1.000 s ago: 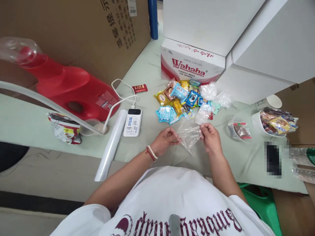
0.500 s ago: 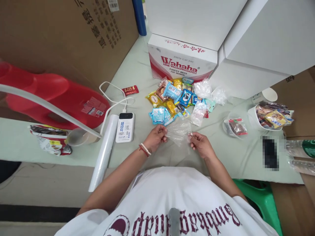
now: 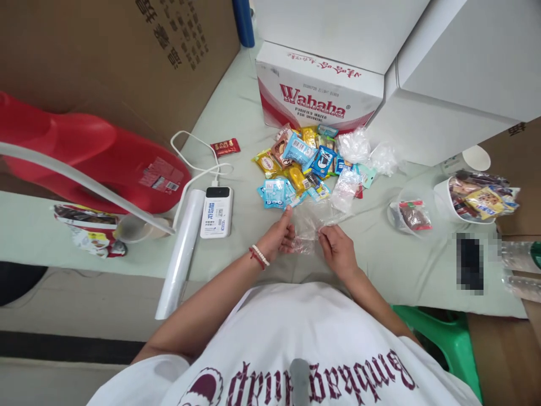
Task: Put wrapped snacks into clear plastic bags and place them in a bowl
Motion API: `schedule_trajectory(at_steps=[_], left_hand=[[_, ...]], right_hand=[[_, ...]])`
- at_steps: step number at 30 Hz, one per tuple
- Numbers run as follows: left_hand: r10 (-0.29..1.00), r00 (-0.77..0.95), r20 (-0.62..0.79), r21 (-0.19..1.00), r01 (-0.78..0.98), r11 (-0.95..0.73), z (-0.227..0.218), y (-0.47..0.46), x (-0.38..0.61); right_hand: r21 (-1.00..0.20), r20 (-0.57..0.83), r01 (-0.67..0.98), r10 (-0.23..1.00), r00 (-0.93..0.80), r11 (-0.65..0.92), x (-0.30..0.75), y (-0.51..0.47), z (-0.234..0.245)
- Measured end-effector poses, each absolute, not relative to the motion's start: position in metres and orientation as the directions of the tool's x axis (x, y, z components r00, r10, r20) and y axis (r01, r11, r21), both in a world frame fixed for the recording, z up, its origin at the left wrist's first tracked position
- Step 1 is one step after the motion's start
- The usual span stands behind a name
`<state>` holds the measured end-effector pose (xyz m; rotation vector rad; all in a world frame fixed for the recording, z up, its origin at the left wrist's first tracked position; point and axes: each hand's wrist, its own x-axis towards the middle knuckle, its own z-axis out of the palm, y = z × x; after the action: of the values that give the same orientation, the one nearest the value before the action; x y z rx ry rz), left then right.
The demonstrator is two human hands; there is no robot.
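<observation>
Near the front edge of a bench (image 3: 401, 270), a person's right hand (image 3: 338, 251) is pinching a clear plastic bag (image 3: 307, 225) while the left hand (image 3: 276, 235) is resting at its other side, thumb and fingers apart. Toward the right end, a white tub (image 3: 442, 202) is holding wrapped snacks (image 3: 486, 200), a clear container (image 3: 396, 221) a red-edged packet (image 3: 415, 215).

soft, even light; faint glare on plastic roll (image 3: 181, 254); edges stretched

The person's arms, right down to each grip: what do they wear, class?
Short white fabric sleeves leave the forearms bare. The left wrist carries a white beaded bracelet and a thin red bracelet. Left grip and right grip are ungloved; the right wrist is bare.
</observation>
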<state>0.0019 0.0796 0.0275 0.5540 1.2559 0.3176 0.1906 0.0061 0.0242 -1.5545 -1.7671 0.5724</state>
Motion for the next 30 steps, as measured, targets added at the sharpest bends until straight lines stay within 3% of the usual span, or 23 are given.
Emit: schedule_trajectory(at_steps=[2, 4, 7, 10, 15, 17, 20, 26, 30], left_hand=[[0.557, 0.336, -0.76, 0.619, 0.107, 0.778, 0.024, 0.081, -0.002], [0.585, 0.422, -0.693, 0.681, 0.117, 0.723, 0.017, 0.078, -0.01], [0.631, 0.433, -0.644, 0.693, -0.018, 0.72, 0.005, 0.072, -0.024], [0.656, 0.375, -0.655, 0.669, -0.116, 0.734, 0.002, 0.068, -0.033], [0.519, 0.445, -0.73, 0.601, 0.056, 0.797, 0.016, 0.059, -0.011], [0.548, 0.475, -0.688, 0.655, 0.082, 0.751, 0.018, 0.056, 0.004], [0.635, 0.494, -0.594, 0.742, 0.032, 0.67, 0.013, 0.052, 0.011], [0.621, 0.567, -0.541, 0.717, -0.075, 0.693, -0.002, 0.051, -0.014], [0.638, 0.571, -0.516, 0.729, -0.099, 0.678, -0.003, 0.049, -0.019]], right_hand=[[-0.731, 0.203, 0.654, 0.977, -0.065, 0.196, 0.193, 0.005, 0.024], [-0.807, 0.127, 0.582, 0.992, 0.002, 0.102, 0.198, 0.005, 0.024], [-0.942, -0.09, 0.3, 0.974, 0.21, -0.151, 0.211, 0.008, 0.022], [-0.962, -0.245, 0.04, 0.915, 0.322, -0.272, 0.224, 0.013, 0.02], [-0.965, -0.234, 0.039, 0.92, 0.316, -0.259, 0.218, 0.015, 0.025], [-0.967, -0.218, 0.066, 0.934, 0.284, -0.246, 0.209, 0.015, 0.027], [-0.968, -0.225, 0.044, 0.93, 0.291, -0.248, 0.207, 0.017, 0.029], [-0.928, -0.372, -0.165, 0.871, 0.322, -0.335, 0.239, 0.024, 0.024], [-0.905, -0.419, -0.209, 0.861, 0.288, -0.37, 0.245, 0.029, 0.019]])
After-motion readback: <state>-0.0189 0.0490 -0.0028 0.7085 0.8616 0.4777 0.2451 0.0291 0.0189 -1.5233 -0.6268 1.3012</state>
